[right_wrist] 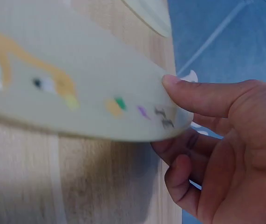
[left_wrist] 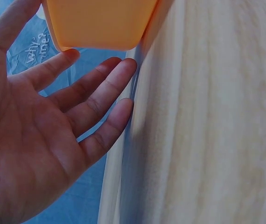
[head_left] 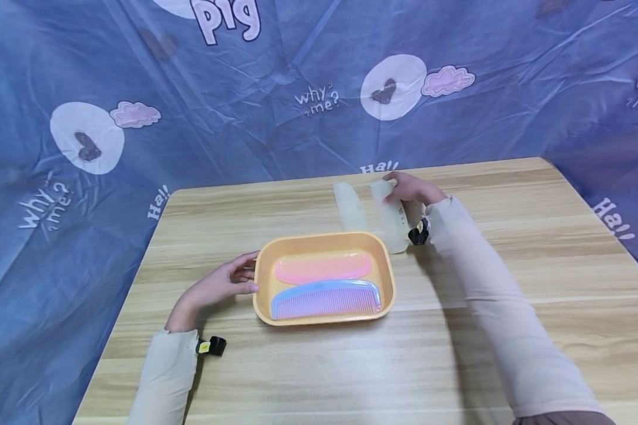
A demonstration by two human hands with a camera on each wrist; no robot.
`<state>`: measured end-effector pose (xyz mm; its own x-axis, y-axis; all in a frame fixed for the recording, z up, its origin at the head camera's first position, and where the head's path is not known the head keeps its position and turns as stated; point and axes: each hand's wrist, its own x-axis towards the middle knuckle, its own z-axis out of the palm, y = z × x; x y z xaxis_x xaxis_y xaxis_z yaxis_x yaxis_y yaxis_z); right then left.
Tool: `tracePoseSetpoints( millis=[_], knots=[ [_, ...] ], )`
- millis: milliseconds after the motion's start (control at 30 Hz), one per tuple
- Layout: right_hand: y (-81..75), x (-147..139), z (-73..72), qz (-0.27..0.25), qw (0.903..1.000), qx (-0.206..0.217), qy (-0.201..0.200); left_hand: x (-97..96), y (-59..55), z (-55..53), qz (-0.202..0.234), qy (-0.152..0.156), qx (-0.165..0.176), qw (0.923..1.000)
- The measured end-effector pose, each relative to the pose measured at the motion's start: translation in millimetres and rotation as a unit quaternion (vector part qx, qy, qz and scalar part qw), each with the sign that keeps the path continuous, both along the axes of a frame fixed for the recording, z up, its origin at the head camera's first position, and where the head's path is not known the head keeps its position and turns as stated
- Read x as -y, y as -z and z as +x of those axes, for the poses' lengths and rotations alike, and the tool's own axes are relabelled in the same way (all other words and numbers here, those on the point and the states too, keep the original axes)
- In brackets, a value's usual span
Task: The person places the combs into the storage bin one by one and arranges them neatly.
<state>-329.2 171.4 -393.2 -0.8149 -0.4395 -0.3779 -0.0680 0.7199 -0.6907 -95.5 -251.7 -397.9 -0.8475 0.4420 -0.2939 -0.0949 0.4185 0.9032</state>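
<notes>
In the head view, an orange-yellow plastic tray (head_left: 324, 238) sits mid-table. Inside it lie a pink comb (head_left: 321, 268) and, nearer the front, a blue-and-purple comb (head_left: 326, 292). My left hand (head_left: 225, 282) is at the tray's left end, thumb and fingers spread and fairly straight, fingertips by its wall. In the right wrist view, my right hand (right_wrist: 235, 135) pinches one end of a pale, flat, round-ended piece (right_wrist: 100, 70) with small coloured prints, thumb on top and fingers beneath. No teeth show on it. A similar pale piece (head_left: 349, 206) lies to its left, behind the tray.
The wooden table (head_left: 319, 372) runs back to a blue printed cloth (head_left: 266, 118) that hangs behind and at both sides. Black wrist cameras sit on both sleeves. The held piece's near end is close to the tray's back right corner.
</notes>
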Motion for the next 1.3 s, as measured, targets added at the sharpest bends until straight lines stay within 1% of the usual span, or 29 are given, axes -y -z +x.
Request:
tracePoseSetpoints(
  millis=[100, 233, 300, 400, 600, 700, 833, 1000, 1067, 1133, 1200, 1300],
  knots=[
    [-1.1, -7, -0.3, -0.016, 0.9998, 0.01, 0.006, 0.8, 1.4, -0.2, -0.003, 0.0, -0.003, 1.0],
    [-3.2, -18, -1.0, -0.05, 0.9982, 0.03, 0.014, 0.9, 2.5, -0.3, -0.008, 0.001, -0.009, 0.9999],
    [-5.4, -24, -0.6, -0.073, 0.9958, 0.051, 0.022, 0.7, 2.3, -0.2, -0.011, -0.001, -0.007, 0.9999],
    [-9.9, -33, 0.8, -0.097, 0.9926, 0.064, 0.035, 0.3, 1.6, -0.7, -0.013, 0.001, -0.01, 0.9999],
    [-17.5, -47, 5.6, -0.132, 0.9863, 0.064, 0.076, -0.3, -0.2, -1.2, -0.008, 0.004, -0.011, 0.9999],
    [-20.3, -53, 9.3, -0.15, 0.9822, 0.065, 0.092, -1.0, -0.1, -1.0, -0.009, -0.003, -0.006, 0.9999],
    [-24.5, -58, 16.1, -0.182, 0.9752, 0.069, 0.105, -2.2, 0.6, -0.5, -0.013, -0.01, 0.002, 0.9999],
    [-31.1, -64, 25.3, -0.212, 0.9679, 0.068, 0.116, -1.5, 1.4, -0.8, -0.01, -0.008, 0.001, 0.9999],
    [-34.7, -66, 29.5, -0.226, 0.9637, 0.066, 0.126, -1.1, 1.7, -1.0, -0.01, -0.006, 0.0, 0.9999],
    [-38.9, -67, 34.3, -0.247, 0.9571, 0.066, 0.136, -0.8, 1.9, -1.0, -0.011, -0.005, 0.0, 0.9999],
    [-42.9, -69, 38.7, -0.275, 0.9471, 0.068, 0.15, -0.5, 2.1, -1.0, -0.011, -0.005, 0.0, 0.9999],
    [-49.7, -69, 45.6, -0.328, 0.9266, 0.067, 0.171, -0.9, 2.1, -0.8, -0.009, -0.004, 0.0, 1.0]
  ],
)
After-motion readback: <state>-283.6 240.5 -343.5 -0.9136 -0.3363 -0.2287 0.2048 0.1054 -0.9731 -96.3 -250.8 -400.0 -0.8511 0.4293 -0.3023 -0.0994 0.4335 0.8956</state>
